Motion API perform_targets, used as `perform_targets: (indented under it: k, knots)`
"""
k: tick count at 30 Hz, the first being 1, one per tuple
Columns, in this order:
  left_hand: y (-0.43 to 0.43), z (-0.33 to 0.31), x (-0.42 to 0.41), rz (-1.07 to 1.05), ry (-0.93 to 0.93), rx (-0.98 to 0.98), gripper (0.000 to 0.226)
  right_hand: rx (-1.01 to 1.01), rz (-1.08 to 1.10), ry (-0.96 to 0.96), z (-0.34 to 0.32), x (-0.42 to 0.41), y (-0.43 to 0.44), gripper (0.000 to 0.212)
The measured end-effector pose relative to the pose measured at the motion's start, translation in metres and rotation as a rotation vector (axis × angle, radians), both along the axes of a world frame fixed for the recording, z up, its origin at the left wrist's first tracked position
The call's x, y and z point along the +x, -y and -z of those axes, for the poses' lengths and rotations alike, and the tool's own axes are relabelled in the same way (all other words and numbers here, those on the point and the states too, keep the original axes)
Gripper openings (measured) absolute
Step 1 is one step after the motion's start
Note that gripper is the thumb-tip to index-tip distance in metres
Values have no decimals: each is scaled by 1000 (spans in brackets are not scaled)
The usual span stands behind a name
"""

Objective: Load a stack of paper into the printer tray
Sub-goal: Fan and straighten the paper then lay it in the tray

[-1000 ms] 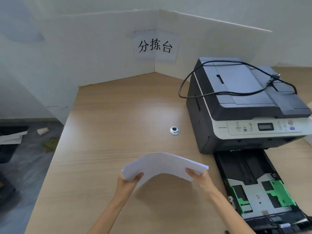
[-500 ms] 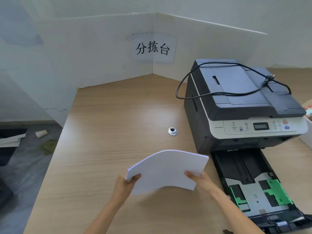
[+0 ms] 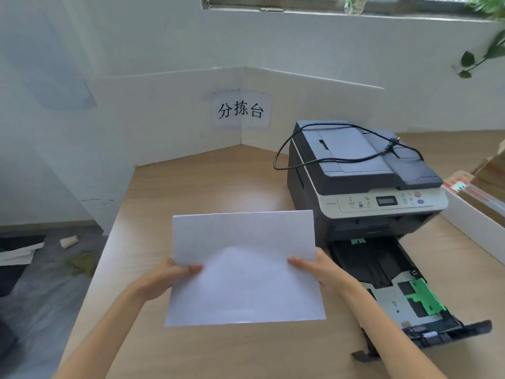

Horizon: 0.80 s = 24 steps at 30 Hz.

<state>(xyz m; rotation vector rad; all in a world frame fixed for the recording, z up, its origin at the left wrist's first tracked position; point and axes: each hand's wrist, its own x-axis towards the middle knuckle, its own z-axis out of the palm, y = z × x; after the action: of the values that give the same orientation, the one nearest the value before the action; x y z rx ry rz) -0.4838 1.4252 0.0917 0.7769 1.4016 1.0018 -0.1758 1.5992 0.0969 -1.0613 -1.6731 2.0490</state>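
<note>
White rectangular stack of paper [image 3: 246, 269] is held up above the light wooden table [image 3: 196, 187], its broad face turned toward the camera, just left of the printer. The left hand [image 3: 164, 280] grips its left edge, thumb on the front, and the right hand [image 3: 319, 270] grips the right edge the same way. To the right stands a dark grey and cream multifunction printer [image 3: 360, 179] with a black power cable [image 3: 341, 157] draped over its lid; the small brand mark on the control panel is too blurred to read. Its black pull-out paper tray [image 3: 393, 285] with green plastic guides sits open in front, holding no paper. On the white folded partition board [image 3: 164, 119] behind, a paper label [image 3: 241, 110] reads "分拣台".
</note>
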Motion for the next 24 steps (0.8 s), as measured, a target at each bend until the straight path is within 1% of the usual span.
perform_targets:
  k: [1,3,4,5,6,7,8,9,10,12,13,14,16,17,18,20,22,24]
  knots:
    - [2,-6,0,12,4,3,62,25,23,-2,-5,2,6,29]
    - [5,-24,4,36,-3,-6,63,48,68,-1,-12,7,19,39]
    - [5,-32,7,58,-5,1,70,48,95,-1,-17,11,26,44]
    - [4,-40,9,80,11,3,79,50,123,-12,-20,16,32,45]
    - [3,-48,14,96,49,6,81,48,154,-30,-24,22,39,43]
    - [3,-57,20,87,107,15,73,51,188,-53,-27,27,47,37]
    - [3,-62,25,54,197,40,58,47,235,-68,-31,34,55,30]
    - [3,-66,32,25,296,72,55,39,291,-85,-31,41,62,24]
    - [2,-66,38,44,415,112,67,30,357,-110,-31,50,70,22]
    - [-1,-66,59,132,615,182,79,23,486,-166,-27,66,83,23]
    - [-5,-64,75,158,622,186,84,14,542,-188,-24,73,89,25]
    - [-8,-60,96,175,576,183,82,-2,598,-199,-22,78,96,26]
    - [-15,-56,147,146,491,190,60,-38,732,-203,-16,84,111,30]
    - [-17,-52,172,80,461,187,55,-60,800,-219,-11,87,117,31]
    - [-20,-48,196,10,437,178,55,-83,867,-233,-9,90,123,32]
    - [-24,-40,238,-130,379,146,46,-97,970,-239,-2,98,134,28]
    - [-26,-25,272,-314,323,75,33,-107,1036,-216,2,110,141,29]
    - [-29,-11,298,-472,234,50,26,-127,1072,-200,7,126,145,32]
